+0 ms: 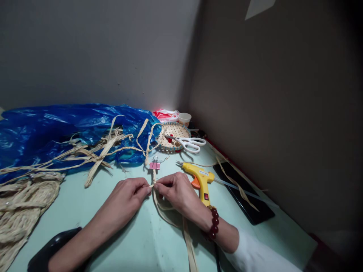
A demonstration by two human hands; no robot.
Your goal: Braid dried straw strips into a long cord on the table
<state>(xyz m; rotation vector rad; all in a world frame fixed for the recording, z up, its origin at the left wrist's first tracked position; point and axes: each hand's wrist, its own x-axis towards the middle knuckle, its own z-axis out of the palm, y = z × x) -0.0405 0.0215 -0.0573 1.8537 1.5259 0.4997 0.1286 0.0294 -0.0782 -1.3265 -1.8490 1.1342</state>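
A pale braid of flat plant-fibre strips (154,175) hangs toward me from a pink binder clip (154,166) on the table. Just below the clip, my left hand (129,194) pinches one strip between thumb and forefinger. Close beside it, my right hand (177,190) is closed at the braid's working end, its fingertips also pinching a strip. The two hands are a short gap apart. Loose strip ends (188,241) trail under my right hand toward the table's front edge. A beaded bracelet (214,223) circles my right wrist.
Right of my hands lies a yellow glue gun (202,177), near a black flat panel (249,204). White scissors (190,142) rest on a woven basket (177,130), by a paper cup (185,119). A blue plastic bag (56,124) with fibre strips and a woven piece (25,211) lie left.
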